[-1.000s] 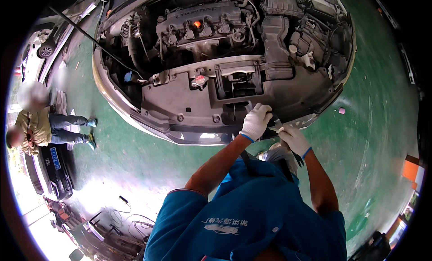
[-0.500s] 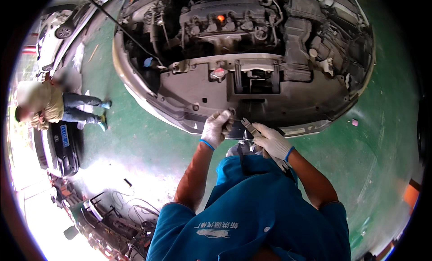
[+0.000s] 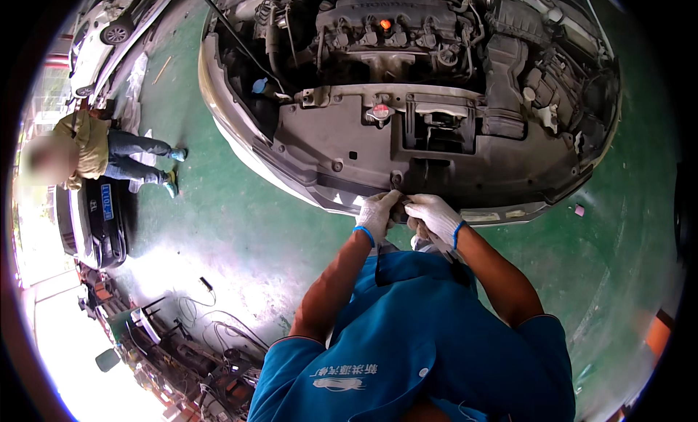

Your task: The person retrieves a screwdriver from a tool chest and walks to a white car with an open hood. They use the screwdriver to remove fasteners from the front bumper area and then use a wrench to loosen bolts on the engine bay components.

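White-gloved, now holds left hand (image 3: 375, 214) close to right hand (image 3: 435, 216) at the front edge of the car (image 3: 414, 92), no longer apart; curls fingers (image 3: 391, 197), cannot tell around what.

car workshop: open engine bay (image 3: 429, 95), green floor (image 3: 247, 197)

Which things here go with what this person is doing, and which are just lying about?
Seems part of it:
left hand and right hand, gloved, close together; anything held is unclear
dark cover in front of the engine

Just about:
pink object on the floor
white car
parked car with a blue plate
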`<control>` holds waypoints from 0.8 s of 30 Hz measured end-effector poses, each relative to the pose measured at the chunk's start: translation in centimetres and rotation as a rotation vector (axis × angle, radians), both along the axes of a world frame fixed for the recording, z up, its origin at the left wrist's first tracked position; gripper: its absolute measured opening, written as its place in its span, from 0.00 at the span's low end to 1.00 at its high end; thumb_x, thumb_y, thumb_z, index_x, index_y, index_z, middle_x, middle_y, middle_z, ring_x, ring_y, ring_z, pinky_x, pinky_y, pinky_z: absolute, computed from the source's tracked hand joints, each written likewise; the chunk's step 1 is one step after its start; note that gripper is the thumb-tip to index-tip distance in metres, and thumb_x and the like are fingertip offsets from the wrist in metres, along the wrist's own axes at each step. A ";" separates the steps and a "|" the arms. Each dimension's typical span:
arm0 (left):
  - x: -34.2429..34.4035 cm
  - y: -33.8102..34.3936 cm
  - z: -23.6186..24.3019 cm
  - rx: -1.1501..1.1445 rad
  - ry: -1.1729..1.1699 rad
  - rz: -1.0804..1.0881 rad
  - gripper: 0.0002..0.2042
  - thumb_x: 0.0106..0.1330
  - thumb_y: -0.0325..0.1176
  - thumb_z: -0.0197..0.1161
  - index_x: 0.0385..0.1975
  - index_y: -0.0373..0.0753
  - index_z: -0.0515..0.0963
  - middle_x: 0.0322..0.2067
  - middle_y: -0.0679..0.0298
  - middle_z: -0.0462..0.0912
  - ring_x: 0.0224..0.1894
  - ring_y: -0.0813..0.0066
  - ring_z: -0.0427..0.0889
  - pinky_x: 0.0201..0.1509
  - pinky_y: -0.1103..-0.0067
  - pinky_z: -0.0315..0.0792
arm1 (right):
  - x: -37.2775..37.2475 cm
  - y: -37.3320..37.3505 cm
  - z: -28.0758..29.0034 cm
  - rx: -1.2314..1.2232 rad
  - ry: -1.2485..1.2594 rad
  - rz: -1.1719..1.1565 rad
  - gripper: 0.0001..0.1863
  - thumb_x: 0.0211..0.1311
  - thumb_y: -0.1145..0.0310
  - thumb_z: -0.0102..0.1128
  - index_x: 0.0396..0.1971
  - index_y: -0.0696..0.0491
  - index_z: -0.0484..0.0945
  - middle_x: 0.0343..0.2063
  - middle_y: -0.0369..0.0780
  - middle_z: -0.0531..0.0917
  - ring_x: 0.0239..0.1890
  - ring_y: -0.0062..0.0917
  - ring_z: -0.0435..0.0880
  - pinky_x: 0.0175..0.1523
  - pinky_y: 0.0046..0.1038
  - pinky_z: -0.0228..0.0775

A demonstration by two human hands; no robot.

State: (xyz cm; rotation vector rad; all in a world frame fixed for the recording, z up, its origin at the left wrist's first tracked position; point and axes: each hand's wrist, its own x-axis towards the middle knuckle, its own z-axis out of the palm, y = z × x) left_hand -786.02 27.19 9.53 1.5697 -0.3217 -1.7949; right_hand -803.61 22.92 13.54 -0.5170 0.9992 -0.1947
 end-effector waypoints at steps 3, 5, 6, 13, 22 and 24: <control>1.2 -0.6 -0.4 0.028 0.038 -0.068 0.16 0.75 0.45 0.60 0.35 0.36 0.82 0.23 0.67 0.78 0.19 0.81 0.71 0.19 0.83 0.59 | 1.0 0.2 0.4 -0.001 0.058 -0.057 0.08 0.73 0.68 0.56 0.34 0.56 0.75 0.21 0.39 0.78 0.13 0.15 0.69 0.18 0.18 0.59; 2.2 -1.0 -0.5 0.025 0.040 -0.144 0.15 0.74 0.43 0.59 0.33 0.37 0.81 0.22 0.67 0.78 0.19 0.81 0.71 0.18 0.82 0.59 | 1.7 0.3 0.9 -0.045 0.136 -0.025 0.09 0.73 0.67 0.57 0.33 0.56 0.76 0.21 0.39 0.79 0.12 0.16 0.70 0.17 0.19 0.60; 2.5 -1.7 0.4 0.049 0.046 -0.197 0.15 0.74 0.42 0.59 0.33 0.37 0.81 0.22 0.67 0.78 0.18 0.81 0.71 0.19 0.82 0.59 | 2.2 0.5 1.0 0.018 0.124 -0.142 0.12 0.72 0.66 0.58 0.29 0.56 0.77 0.20 0.39 0.81 0.10 0.17 0.72 0.15 0.20 0.60; 3.9 -3.5 -1.2 -0.072 0.155 -0.391 0.14 0.74 0.38 0.59 0.30 0.34 0.80 0.19 0.65 0.77 0.17 0.78 0.72 0.20 0.80 0.64 | 5.8 1.5 2.8 -0.078 0.333 -0.285 0.13 0.68 0.67 0.57 0.26 0.59 0.79 0.19 0.40 0.81 0.14 0.20 0.78 0.19 0.23 0.66; 6.3 -4.6 -6.2 -0.834 -0.596 -1.033 0.11 0.70 0.38 0.59 0.38 0.37 0.83 0.26 0.53 0.86 0.26 0.54 0.85 0.33 0.63 0.77 | 7.6 4.7 1.9 -0.314 0.507 -0.274 0.12 0.69 0.66 0.55 0.38 0.60 0.80 0.21 0.39 0.81 0.15 0.21 0.77 0.20 0.25 0.68; 6.3 -5.1 -3.7 -0.829 -0.760 -0.840 0.10 0.70 0.38 0.58 0.42 0.41 0.83 0.31 0.52 0.86 0.32 0.50 0.85 0.37 0.60 0.78 | 8.1 5.2 0.8 -0.349 0.496 -0.347 0.12 0.69 0.65 0.55 0.38 0.60 0.80 0.21 0.39 0.80 0.15 0.21 0.77 0.20 0.25 0.68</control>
